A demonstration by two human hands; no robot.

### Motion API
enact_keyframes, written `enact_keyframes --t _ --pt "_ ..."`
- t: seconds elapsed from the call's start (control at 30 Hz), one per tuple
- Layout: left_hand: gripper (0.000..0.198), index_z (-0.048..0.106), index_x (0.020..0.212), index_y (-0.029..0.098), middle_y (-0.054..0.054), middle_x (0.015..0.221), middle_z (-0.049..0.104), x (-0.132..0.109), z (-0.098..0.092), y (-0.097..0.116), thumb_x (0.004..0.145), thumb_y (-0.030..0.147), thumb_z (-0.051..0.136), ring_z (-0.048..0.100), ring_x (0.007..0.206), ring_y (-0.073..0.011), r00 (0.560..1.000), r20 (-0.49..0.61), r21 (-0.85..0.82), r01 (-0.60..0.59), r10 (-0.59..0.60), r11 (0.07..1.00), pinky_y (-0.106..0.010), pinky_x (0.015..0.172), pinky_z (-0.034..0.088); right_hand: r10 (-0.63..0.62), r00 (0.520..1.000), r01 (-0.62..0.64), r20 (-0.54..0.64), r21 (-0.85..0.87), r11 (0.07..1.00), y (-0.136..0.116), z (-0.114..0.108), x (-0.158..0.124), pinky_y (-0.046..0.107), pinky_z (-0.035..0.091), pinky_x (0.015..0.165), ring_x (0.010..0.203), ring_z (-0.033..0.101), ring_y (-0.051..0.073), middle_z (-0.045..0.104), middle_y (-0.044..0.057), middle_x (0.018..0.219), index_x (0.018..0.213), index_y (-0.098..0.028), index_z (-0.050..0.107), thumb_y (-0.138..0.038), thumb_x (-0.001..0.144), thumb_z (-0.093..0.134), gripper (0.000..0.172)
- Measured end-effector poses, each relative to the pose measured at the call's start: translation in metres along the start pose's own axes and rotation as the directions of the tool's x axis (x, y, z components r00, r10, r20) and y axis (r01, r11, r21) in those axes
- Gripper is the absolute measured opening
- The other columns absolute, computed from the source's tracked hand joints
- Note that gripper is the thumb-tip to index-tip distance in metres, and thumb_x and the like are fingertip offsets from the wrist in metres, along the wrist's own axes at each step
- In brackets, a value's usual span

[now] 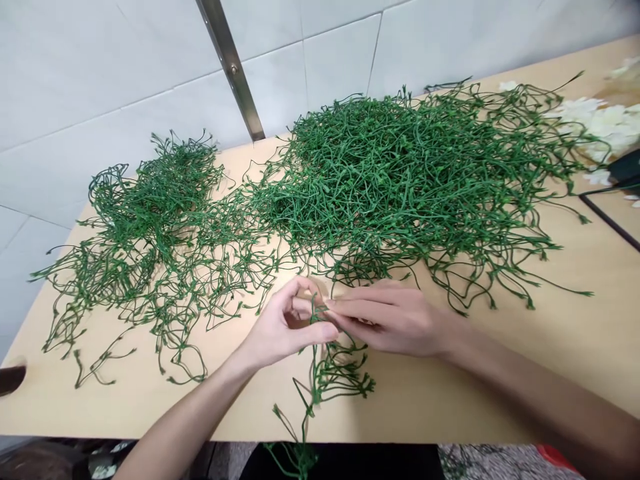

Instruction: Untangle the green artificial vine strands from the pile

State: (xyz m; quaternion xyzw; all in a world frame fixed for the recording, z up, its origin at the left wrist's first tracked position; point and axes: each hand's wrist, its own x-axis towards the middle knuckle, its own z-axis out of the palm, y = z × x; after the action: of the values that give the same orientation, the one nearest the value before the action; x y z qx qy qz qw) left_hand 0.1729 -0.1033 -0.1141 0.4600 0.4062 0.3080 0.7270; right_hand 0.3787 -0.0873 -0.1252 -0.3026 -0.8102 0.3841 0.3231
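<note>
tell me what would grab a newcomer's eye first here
The eye goes first to the big tangled heap of green stems sprawling over the middle and right of the wooden table, with a smaller heap to its left. At the near edge the left hand and right hand meet, pinching one green sprig that hangs toward the person. White flowers lie at the far right.
</note>
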Motion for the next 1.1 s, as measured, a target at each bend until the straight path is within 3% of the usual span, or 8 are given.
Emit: enact_keyframes --t 0.17,0.3,0.43,0.6,0.7,0.77,0.87,1.1 --pt "0.031 0.067 0.077 0.010 -0.007 0.067 0.070 0.002 -0.001 0.003 0.080 0.040 0.073 0.066 0.061 -0.0143 0.984 0.130 0.018 0.120 -0.121 0.993 -0.025 0.061 0.053 -0.281 0.958 0.252 -0.058 -0.292 0.922 0.000 -0.004 0.003 0.026 0.051 0.059 0.067 0.064 0.015 0.073 0.005 0.080 0.095 -0.022 0.072 -0.020 0.098 0.046 0.026" --pt "0.040 0.070 0.069 0.009 -0.003 0.058 0.061 0.001 -0.005 0.004 0.078 0.047 0.072 0.054 0.047 -0.0081 0.993 0.070 0.004 0.090 -0.090 0.996 -0.019 0.046 0.044 -0.230 0.973 0.210 -0.027 -0.316 0.925 0.001 -0.004 0.006 0.026 0.050 0.063 0.072 0.063 0.015 0.071 0.008 0.087 0.110 -0.016 0.068 -0.022 0.099 0.044 0.026" --pt "0.039 0.071 0.070 0.010 0.001 0.053 0.054 -0.001 -0.006 0.005 0.079 0.047 0.071 0.049 0.045 -0.0064 0.985 0.075 0.067 0.153 -0.158 0.986 -0.017 0.043 0.038 -0.164 0.983 0.182 0.082 -0.353 0.918 -0.003 -0.005 0.008 0.025 0.037 0.052 0.060 0.054 0.012 0.064 0.005 0.072 0.087 -0.014 0.069 -0.025 0.101 0.040 0.034" --pt "0.043 0.069 0.066 0.011 -0.003 0.057 0.059 -0.002 -0.012 0.004 0.077 0.052 0.071 0.049 0.048 -0.0079 0.935 0.315 0.074 0.146 -0.162 0.987 -0.021 0.047 0.038 -0.010 0.975 -0.021 0.223 0.134 0.991 -0.014 -0.009 0.010 0.021 0.036 0.054 0.057 0.050 0.008 0.058 0.000 0.063 0.076 -0.014 0.064 -0.031 0.098 0.049 0.032" --pt "0.051 0.065 0.060 0.012 -0.004 0.055 0.058 -0.002 -0.015 0.002 0.081 0.059 0.064 0.048 0.050 -0.0099 0.838 0.533 0.026 0.119 -0.115 0.993 -0.024 0.053 0.039 0.048 0.925 -0.253 0.376 0.520 0.815 -0.016 -0.007 0.010 0.019 0.039 0.050 0.051 0.050 0.007 0.057 -0.001 0.060 0.072 -0.013 0.060 -0.037 0.096 0.051 0.035" --pt "0.053 0.062 0.057 0.013 -0.004 0.050 0.056 -0.001 -0.017 0.000 0.083 0.059 0.061 0.043 0.047 -0.0091 0.810 0.578 0.014 0.107 -0.096 0.994 -0.024 0.050 0.035 0.013 0.894 -0.342 0.447 0.665 0.664 -0.014 -0.004 0.010 0.019 0.044 0.052 0.052 0.053 0.008 0.059 0.001 0.062 0.074 -0.013 0.058 -0.038 0.097 0.051 0.034" --pt "0.052 0.060 0.054 0.014 -0.003 0.045 0.054 0.000 -0.020 -0.005 0.080 0.060 0.063 0.046 0.043 -0.0103 0.785 0.612 -0.016 0.131 -0.094 0.991 -0.024 0.049 0.038 -0.083 0.895 -0.301 0.438 0.730 0.614 -0.010 0.003 0.010 0.020 0.045 0.057 0.058 0.056 0.009 0.062 0.002 0.064 0.076 -0.012 0.060 -0.035 0.097 0.051 0.033" --pt "0.053 0.059 0.051 0.016 -0.008 0.050 0.061 -0.002 -0.024 -0.011 0.072 0.065 0.067 0.058 0.046 -0.0167 0.625 0.748 0.067 0.262 -0.222 0.963 -0.028 0.050 0.049 -0.229 0.845 -0.284 0.484 0.767 0.575 -0.006 0.019 0.006 0.024 0.047 0.066 0.067 0.057 0.011 0.063 0.005 0.069 0.075 -0.011 0.064 -0.032 0.096 0.053 0.031"
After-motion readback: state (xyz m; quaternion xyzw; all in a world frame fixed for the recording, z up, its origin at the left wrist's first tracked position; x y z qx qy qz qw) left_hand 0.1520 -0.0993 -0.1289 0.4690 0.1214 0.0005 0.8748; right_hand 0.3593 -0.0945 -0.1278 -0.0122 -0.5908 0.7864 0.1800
